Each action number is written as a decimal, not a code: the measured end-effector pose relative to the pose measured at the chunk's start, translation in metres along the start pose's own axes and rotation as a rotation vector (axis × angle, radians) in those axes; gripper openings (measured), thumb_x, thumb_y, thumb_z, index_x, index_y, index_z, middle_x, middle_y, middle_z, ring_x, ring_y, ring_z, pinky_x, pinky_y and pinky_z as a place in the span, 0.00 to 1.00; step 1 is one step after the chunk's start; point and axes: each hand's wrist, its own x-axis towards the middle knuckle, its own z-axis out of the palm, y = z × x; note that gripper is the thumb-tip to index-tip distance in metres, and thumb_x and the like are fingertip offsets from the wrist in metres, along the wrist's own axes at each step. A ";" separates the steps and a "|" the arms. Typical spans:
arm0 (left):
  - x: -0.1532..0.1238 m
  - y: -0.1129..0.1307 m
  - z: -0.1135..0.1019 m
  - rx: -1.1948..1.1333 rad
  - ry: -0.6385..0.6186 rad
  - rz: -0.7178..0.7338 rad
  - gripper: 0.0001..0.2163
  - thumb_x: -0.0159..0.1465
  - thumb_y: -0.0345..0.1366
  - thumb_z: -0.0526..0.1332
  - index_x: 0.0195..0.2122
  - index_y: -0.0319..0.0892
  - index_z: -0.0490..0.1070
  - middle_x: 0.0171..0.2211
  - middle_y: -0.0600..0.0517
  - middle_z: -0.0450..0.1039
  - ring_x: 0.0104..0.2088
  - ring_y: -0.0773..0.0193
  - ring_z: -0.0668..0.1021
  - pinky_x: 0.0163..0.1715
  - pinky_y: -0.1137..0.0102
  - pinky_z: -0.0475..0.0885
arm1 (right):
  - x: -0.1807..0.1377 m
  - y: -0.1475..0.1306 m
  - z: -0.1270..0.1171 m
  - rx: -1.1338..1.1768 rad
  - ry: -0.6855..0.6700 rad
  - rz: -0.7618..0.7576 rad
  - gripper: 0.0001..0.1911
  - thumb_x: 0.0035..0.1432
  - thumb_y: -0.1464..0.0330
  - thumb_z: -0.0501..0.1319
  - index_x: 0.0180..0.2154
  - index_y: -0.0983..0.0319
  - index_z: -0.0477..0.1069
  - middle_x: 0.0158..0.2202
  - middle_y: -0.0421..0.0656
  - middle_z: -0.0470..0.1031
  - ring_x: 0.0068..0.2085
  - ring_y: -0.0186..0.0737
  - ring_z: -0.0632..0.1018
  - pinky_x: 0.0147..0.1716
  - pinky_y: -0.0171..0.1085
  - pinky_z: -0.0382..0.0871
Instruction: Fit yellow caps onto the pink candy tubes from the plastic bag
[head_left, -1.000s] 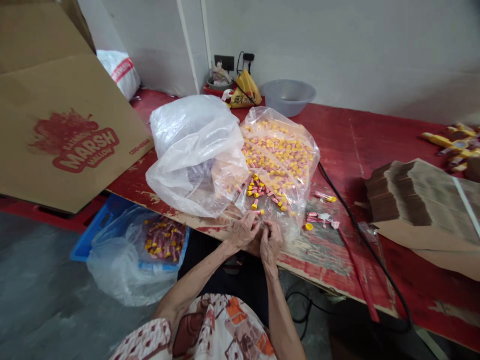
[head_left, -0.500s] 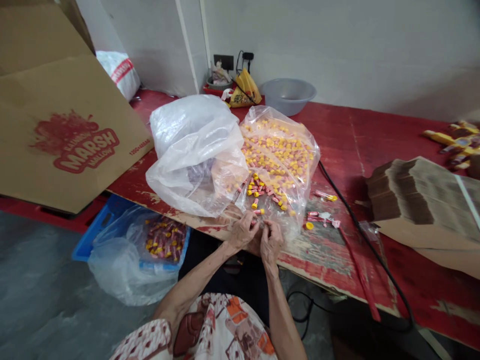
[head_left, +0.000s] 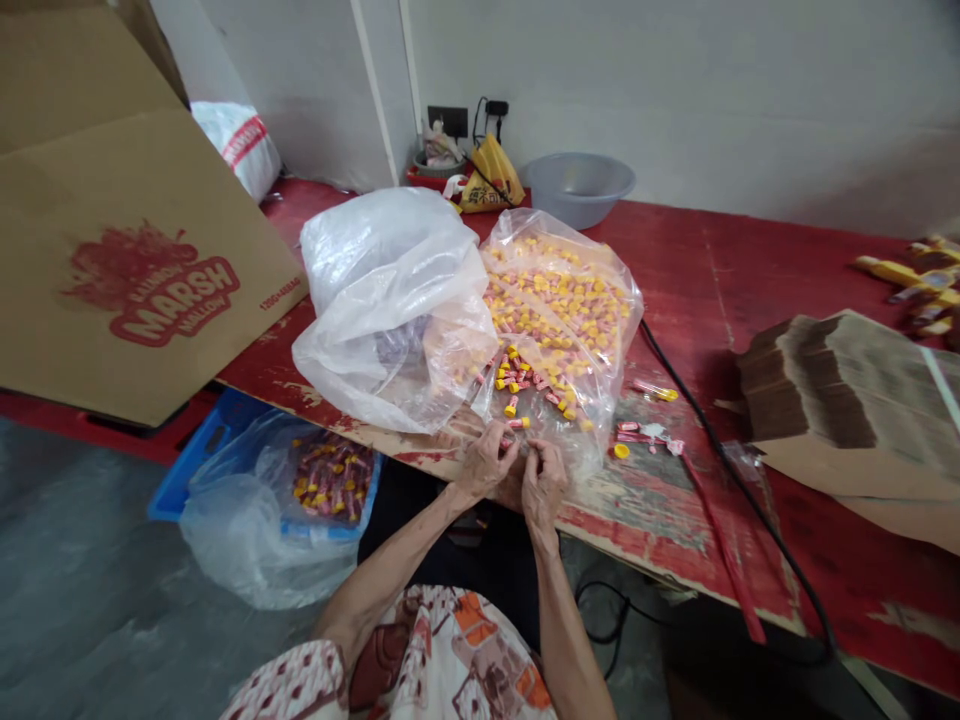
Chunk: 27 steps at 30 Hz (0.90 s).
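My left hand (head_left: pixel 486 461) and my right hand (head_left: pixel 543 479) are held together at the near edge of the red table (head_left: pixel 750 270), fingers pinched on a small item that I cannot make out. Just beyond them lies an open clear plastic bag (head_left: pixel 592 330) full of small pink tubes with yellow caps (head_left: pixel 551 305). Several loose tubes (head_left: pixel 516 382) spill at its mouth, right by my fingertips. A second, crumpled clear bag (head_left: pixel 390 300) sits to the left of it.
A blue crate (head_left: pixel 187 460) on the floor at left holds a bag with more capped tubes (head_left: pixel 330 478). A large cardboard box (head_left: pixel 112 230) leans at left. Stacked brown cardboard (head_left: pixel 832 385), a black cable (head_left: pixel 720 450), a grey basin (head_left: pixel 577 185) and loose caps (head_left: pixel 634 435) lie on the table.
Both hands stay together in the same spot, with only slight finger movement. The view has shifted very slightly.
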 end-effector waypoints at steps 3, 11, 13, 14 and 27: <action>0.000 0.000 0.000 -0.004 -0.001 -0.020 0.05 0.70 0.33 0.61 0.46 0.44 0.70 0.40 0.51 0.78 0.35 0.64 0.81 0.41 0.69 0.79 | 0.000 0.000 0.000 -0.003 -0.003 0.002 0.14 0.71 0.63 0.52 0.41 0.59 0.76 0.39 0.45 0.80 0.42 0.44 0.78 0.45 0.42 0.72; 0.001 0.000 0.000 -0.026 0.018 -0.037 0.04 0.70 0.35 0.62 0.45 0.44 0.70 0.39 0.51 0.78 0.34 0.64 0.80 0.39 0.68 0.79 | 0.000 0.001 0.001 -0.003 0.009 -0.007 0.15 0.70 0.64 0.52 0.41 0.59 0.77 0.39 0.46 0.80 0.42 0.44 0.79 0.45 0.42 0.73; 0.001 0.000 0.001 -0.035 0.023 -0.042 0.04 0.70 0.36 0.62 0.45 0.44 0.70 0.39 0.51 0.78 0.35 0.64 0.80 0.40 0.68 0.79 | 0.000 0.001 0.000 -0.001 0.010 -0.009 0.15 0.71 0.64 0.52 0.41 0.59 0.77 0.40 0.46 0.80 0.42 0.44 0.79 0.46 0.42 0.74; 0.001 0.000 0.001 -0.042 0.025 -0.043 0.04 0.70 0.36 0.62 0.45 0.44 0.70 0.40 0.51 0.78 0.35 0.65 0.80 0.40 0.68 0.79 | 0.000 0.001 0.000 0.001 0.009 -0.008 0.15 0.71 0.64 0.52 0.41 0.59 0.77 0.40 0.46 0.80 0.43 0.44 0.79 0.46 0.42 0.74; 0.000 -0.003 0.002 -0.087 0.031 -0.073 0.05 0.71 0.36 0.62 0.46 0.43 0.71 0.39 0.51 0.79 0.34 0.65 0.80 0.40 0.68 0.79 | 0.001 -0.002 -0.001 0.026 -0.004 0.001 0.15 0.71 0.64 0.52 0.41 0.59 0.77 0.39 0.46 0.80 0.42 0.44 0.79 0.46 0.42 0.73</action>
